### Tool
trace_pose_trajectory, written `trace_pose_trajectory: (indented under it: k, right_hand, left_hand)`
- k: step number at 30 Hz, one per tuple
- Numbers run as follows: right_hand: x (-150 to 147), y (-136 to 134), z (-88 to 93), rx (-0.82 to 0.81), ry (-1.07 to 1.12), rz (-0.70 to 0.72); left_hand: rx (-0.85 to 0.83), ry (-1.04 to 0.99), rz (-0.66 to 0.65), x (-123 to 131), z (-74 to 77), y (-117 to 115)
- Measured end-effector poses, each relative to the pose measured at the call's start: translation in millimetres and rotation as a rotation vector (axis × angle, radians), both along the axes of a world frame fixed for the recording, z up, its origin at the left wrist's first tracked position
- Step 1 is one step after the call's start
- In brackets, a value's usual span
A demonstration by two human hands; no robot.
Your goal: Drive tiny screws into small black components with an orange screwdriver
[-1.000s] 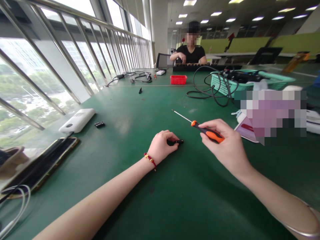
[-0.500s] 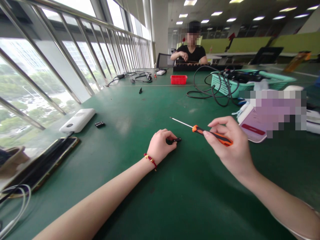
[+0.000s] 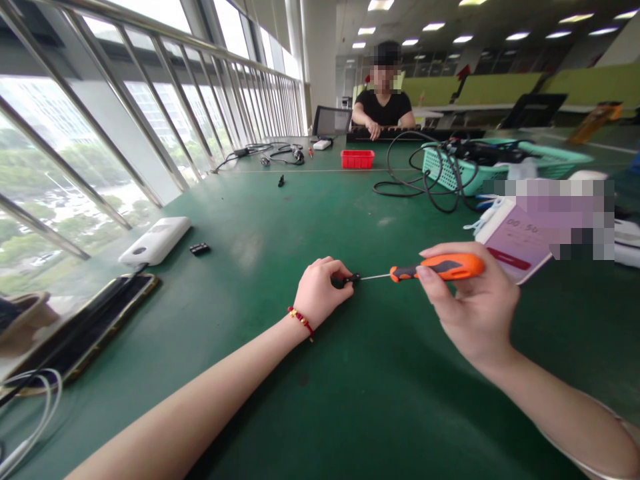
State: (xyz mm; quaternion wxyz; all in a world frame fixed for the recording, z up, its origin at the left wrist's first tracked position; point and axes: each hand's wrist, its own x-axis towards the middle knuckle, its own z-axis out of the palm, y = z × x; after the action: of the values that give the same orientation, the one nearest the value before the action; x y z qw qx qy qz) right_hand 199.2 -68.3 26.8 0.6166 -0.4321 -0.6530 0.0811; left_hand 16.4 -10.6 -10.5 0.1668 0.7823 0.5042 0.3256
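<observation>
R hand (image 3: 470,310) grips screwdriver (image 3: 425,270) horiz., tip left into black part (image 3: 350,279) pinched by L hand (image 3: 320,293).

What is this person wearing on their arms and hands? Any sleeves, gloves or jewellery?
Both forearms are bare, with no sleeves and no gloves. The left hand has a thin red cord bracelet with small gold beads at the wrist. The right hand shows no rings; a pale band edges that forearm near the frame corner.

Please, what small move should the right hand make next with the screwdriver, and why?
Probably seat the tip and begin turning. The right hand holds the orange screwdriver level, its thin shaft aimed at the small black part that the left hand pinches on the green table; whether the tip is engaged is unclear.
</observation>
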Motion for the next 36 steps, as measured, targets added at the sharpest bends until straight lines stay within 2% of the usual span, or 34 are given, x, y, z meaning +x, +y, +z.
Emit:
trace_pose_trajectory:
  k: [6, 16, 36]
  right_hand:
    - [-0.5, 2.8, -7.5, -0.074, -0.051, 0.034]
    - [0.2, 1.3, -8.6, -0.104, -0.064, 0.047]
    - [-0.8, 1.9, -8.1, -0.043, -0.104, 0.045]
  left_hand:
    - [0.017, 0.023, -0.04, 0.6, 1.6, -1.4]
    - [0.019, 0.023, -0.048, 1.6, 0.8, -0.8]
    - [0.012, 0.022, -0.048, 2.6, 2.6, -2.1]
